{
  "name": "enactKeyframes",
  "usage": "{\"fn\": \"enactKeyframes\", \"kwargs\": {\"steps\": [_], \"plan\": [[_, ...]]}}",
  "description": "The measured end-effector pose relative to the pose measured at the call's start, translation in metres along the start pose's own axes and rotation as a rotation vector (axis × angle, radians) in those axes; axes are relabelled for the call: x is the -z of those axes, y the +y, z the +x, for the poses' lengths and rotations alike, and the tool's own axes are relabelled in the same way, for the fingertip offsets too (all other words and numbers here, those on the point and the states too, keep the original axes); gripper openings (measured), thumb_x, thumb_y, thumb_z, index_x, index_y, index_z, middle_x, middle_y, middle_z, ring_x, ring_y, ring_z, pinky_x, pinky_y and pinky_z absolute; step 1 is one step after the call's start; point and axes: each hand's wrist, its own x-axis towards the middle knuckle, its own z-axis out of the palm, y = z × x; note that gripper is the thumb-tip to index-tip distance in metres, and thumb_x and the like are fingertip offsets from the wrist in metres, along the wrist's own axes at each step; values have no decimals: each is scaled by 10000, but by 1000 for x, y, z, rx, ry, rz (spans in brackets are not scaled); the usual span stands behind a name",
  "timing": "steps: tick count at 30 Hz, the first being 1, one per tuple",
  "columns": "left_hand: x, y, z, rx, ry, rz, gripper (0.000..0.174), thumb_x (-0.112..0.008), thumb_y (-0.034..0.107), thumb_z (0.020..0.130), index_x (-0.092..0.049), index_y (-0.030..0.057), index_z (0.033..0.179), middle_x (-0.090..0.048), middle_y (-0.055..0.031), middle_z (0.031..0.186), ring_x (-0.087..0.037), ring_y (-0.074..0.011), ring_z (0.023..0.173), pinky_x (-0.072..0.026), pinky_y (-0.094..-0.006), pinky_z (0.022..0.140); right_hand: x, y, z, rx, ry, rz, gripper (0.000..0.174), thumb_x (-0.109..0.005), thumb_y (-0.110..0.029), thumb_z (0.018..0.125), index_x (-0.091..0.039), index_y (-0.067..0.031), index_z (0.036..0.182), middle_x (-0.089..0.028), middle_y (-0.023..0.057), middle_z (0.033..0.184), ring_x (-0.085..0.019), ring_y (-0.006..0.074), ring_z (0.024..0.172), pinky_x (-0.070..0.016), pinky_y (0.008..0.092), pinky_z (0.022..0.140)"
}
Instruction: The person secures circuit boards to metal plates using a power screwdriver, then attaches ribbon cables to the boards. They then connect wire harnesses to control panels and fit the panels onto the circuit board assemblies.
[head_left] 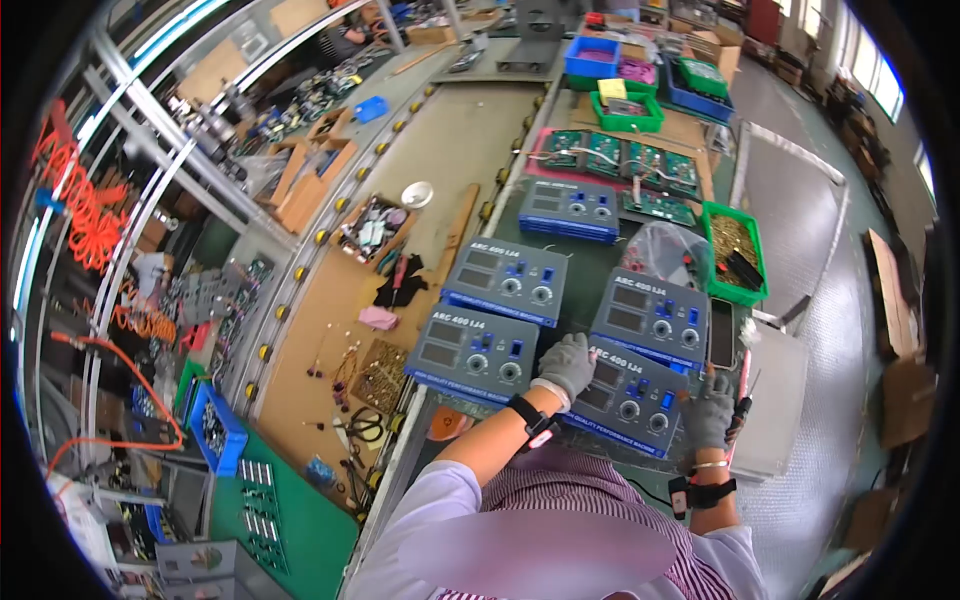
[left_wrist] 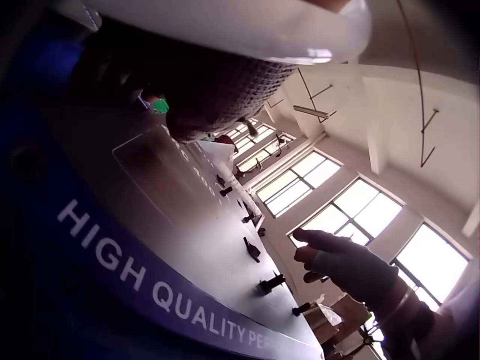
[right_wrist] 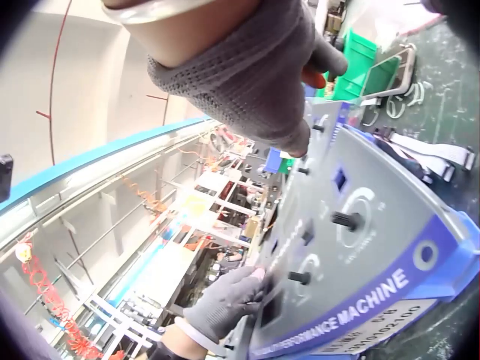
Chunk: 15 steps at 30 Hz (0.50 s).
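Four grey-and-blue ARC 400 IJ4 panels lie close by, some stacked; the nearest one (head_left: 632,402) is tilted beside the person. The gloved left hand (head_left: 567,366) grips its upper left edge; in the right wrist view this hand (right_wrist: 223,301) lies against the panel's face (right_wrist: 352,259). Just right of the panel is the gloved right hand (head_left: 708,418), fingers loosely bent, nothing clearly held. In the left wrist view, the right hand (left_wrist: 349,268) is apart from the panel (left_wrist: 187,240), whose black knobs stick up. The left fingertips are hidden in the left wrist view.
A phone (head_left: 721,333) and a green bin of small parts (head_left: 709,250) are beyond the right hand. A dark tool (head_left: 741,414) stands beside it. Left of the panels, scissors (head_left: 365,427) and a box of parts (head_left: 378,372) lie on the brown board. Circuit boards (head_left: 603,153) lie farther back.
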Motion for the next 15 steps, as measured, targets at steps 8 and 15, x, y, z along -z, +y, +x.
{"fn": "enactKeyframes", "kwargs": {"steps": [8, 15], "plan": [[44, -39, -108, -691, 380, 22, 504, -616, 229, 738, -454, 18, 1166, -526, -118, 1106, -507, -270, 1051, -395, -370, 906, 89, -138, -19, 853, -588, 140, 331, -572, -166, 735, -555, -144, 1065, -594, 111, 768, -603, 308, 690, -473, 425, 579], [61, -148, -167, -470, 105, 174, 228, -571, 162, 719, -475, 45, 889, -563, -107, 815, -592, -237, 778, -467, -349, 654, 50, -257, -59, 1192, -517, 162, 186, -503, -131, 759, -587, -125, 925, -587, 102, 710, -590, 272, 563, -453, 396, 462]]}}
